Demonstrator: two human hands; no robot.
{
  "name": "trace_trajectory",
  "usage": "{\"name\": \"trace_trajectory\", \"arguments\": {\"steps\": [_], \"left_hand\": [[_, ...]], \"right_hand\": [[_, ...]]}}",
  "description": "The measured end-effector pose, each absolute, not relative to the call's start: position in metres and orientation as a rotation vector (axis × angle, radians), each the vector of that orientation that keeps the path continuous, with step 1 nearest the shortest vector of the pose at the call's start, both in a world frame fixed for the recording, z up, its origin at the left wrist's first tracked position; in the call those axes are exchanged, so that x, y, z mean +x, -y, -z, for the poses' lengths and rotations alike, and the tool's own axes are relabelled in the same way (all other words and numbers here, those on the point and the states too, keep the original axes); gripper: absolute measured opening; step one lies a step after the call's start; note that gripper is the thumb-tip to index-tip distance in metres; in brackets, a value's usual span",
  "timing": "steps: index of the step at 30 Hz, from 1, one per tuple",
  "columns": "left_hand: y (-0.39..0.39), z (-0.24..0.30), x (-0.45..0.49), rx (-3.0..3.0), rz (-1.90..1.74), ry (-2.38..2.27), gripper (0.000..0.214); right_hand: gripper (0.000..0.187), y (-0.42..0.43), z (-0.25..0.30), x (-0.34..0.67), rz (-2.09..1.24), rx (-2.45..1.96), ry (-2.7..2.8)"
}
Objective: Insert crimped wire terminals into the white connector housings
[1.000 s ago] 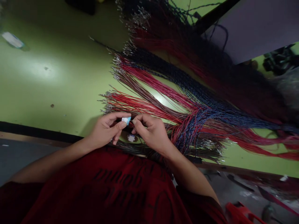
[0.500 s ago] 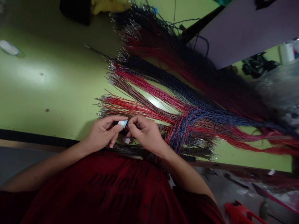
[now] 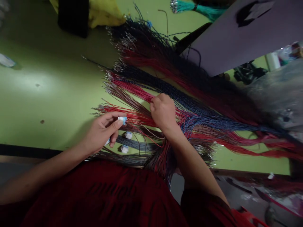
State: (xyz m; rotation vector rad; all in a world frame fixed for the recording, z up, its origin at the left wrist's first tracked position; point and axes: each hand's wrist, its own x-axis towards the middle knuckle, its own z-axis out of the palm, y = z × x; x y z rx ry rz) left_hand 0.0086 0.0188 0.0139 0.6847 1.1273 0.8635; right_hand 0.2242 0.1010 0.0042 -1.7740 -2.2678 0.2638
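Observation:
Between thumb and fingertips of my left hand (image 3: 103, 130) is a small white-and-blue connector housing (image 3: 122, 120). Another pale piece (image 3: 107, 142) shows under the same hand, partly hidden by the fingers. My right hand (image 3: 163, 111) is curled closed over a bundle of pink wires (image 3: 139, 91), its fingertips on the strands and partly hidden. Two more white-and-blue connector housings, an upper one (image 3: 128, 135) and a lower one (image 3: 124, 149), rest among grey wires (image 3: 139, 144) close to my body. Red wires (image 3: 142, 118) run between my hands.
Dark blue twisted wires (image 3: 161, 80) with metal terminals spread across the green table (image 3: 59, 94). A purple panel (image 3: 227, 37) stands at the back right. Yellow cloth (image 3: 104, 14) and a teal wire bundle (image 3: 208, 11) lie at the far side.
My right hand has left the connector housing in my left hand and moved up and right to the pink wires. The left hand still holds its housing. The view has shifted slightly.

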Motion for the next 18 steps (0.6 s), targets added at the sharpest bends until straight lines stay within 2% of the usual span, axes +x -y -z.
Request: {"name": "trace_trajectory", "arguments": {"steps": [3, 6, 12, 16, 18], "left_hand": [[-0.020, -0.009, 0.010, 0.633, -0.835, -1.123, 0.039], [-0.019, -0.005, 0.009, 0.619, -0.832, -1.123, 0.036], [-0.020, -0.005, 0.008, 0.633, -0.823, -1.118, 0.036], [-0.018, -0.002, 0.010, 0.675, -0.812, -1.094, 0.036], [-0.017, 0.000, 0.010, 0.687, -0.828, -1.071, 0.036]], "right_hand": [[0.018, -0.112, 0.008, 0.231, -0.124, -1.826, 2.395], [0.017, -0.108, 0.005, 0.242, -0.151, -1.777, 2.211], [0.004, -0.090, -0.029, 0.260, -0.439, -1.617, 1.761], [0.005, -0.071, -0.057, 0.229, -0.620, -1.455, 1.867], [0.009, -0.060, -0.066, 0.206, -0.870, -1.260, 1.994]]}}
